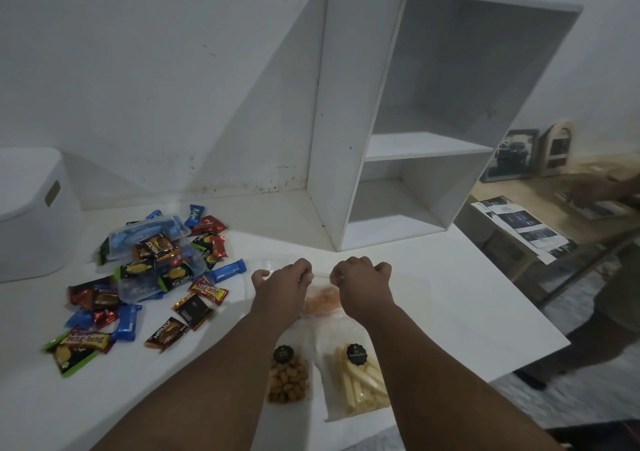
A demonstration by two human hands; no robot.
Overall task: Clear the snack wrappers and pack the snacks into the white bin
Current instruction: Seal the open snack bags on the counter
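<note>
Both hands pinch the top edge of a clear bag of orange crackers [320,299] at the table's middle. My left hand [282,286] grips its left corner, my right hand [363,282] its right corner. Closer to me lie a clear bag of brown nuggets [288,378] and a clear bag of pale sticks [360,383], each with a black round label. To the left a pile of small wrapped snacks [149,277] spreads around clear plastic boxes [156,270]. The white bin [33,211] stands at the far left edge.
A white open shelf unit [401,132] stands on the white table [450,305] against the wall. Right of the table another person's arm [602,191] reaches over a wooden table with papers [519,225] and framed pictures [512,156].
</note>
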